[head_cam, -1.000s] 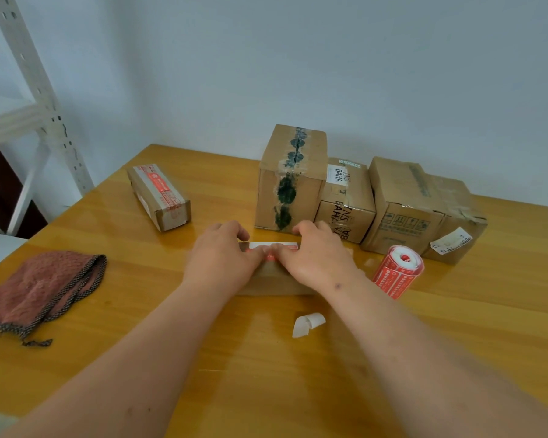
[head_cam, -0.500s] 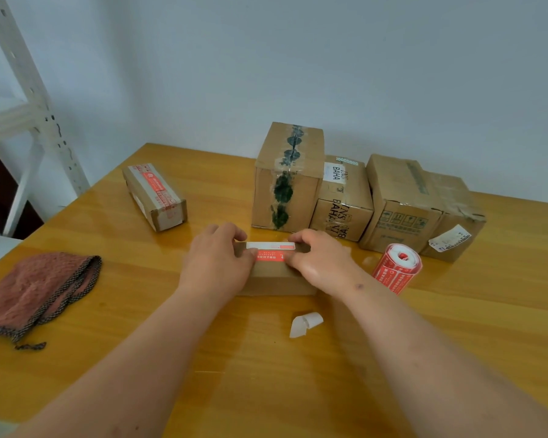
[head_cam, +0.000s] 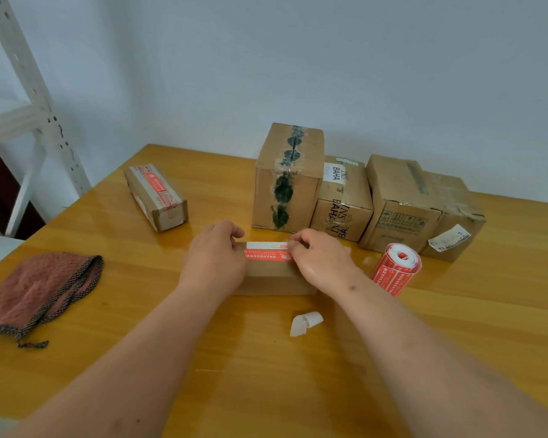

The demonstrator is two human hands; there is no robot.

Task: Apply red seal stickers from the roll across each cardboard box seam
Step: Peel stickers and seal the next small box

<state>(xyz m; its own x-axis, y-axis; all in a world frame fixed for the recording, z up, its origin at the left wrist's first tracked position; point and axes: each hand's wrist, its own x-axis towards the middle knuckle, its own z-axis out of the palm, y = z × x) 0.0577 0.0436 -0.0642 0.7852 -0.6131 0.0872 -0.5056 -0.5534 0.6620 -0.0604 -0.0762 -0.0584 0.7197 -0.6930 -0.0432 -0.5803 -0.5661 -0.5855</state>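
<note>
A small cardboard box lies in the middle of the wooden table. A red and white seal sticker runs along its top. My left hand grips the box's left end with its fingers curled over the far edge, at the sticker's left end. My right hand grips the right end the same way, its thumb at the sticker's right end. The red sticker roll lies on the table just right of my right hand.
A long box with a red sticker on it sits at the back left. A tall box and three other boxes line the back. A white paper scrap lies near me, a reddish cloth at left, a metal shelf beyond.
My hands have slid apart along the top of the small box, uncovering the sticker between them. The roll and the other boxes have stayed put.
</note>
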